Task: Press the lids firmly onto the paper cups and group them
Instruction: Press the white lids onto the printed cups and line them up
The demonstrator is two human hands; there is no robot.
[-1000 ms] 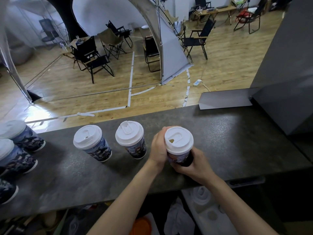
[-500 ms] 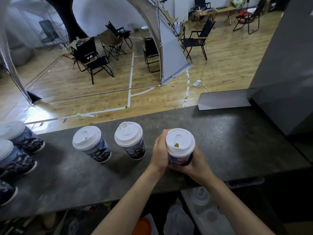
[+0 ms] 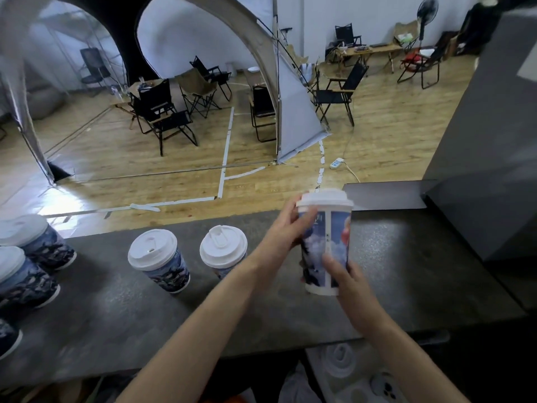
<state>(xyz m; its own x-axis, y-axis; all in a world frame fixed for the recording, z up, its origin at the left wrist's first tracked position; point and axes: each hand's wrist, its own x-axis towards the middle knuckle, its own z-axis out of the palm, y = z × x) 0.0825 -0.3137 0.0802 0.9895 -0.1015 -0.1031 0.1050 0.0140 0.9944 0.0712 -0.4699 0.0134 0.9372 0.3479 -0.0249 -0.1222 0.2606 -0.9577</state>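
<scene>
Dark speckled counter (image 3: 406, 271). Near its centre stands a lidded paper cup (image 3: 158, 261), upright, with a second lidded cup (image 3: 223, 250) just beside it at 3 o'clock. Three further cups (image 3: 37, 242) cluster at the 9 o'clock edge, partly cropped.

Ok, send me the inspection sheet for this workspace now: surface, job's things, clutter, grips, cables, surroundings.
Surface: dark counter.
Job's things: held cup, lid on; two lidded cups standing to its left; edge cups grouped far left.
Clutter: spare lids below the counter.
Grips: left hand holds the held cup near its lid, right hand near its base.
Cables: power strip with cord on the floor.
Surroundings: folding chairs, tent, fan.
</scene>
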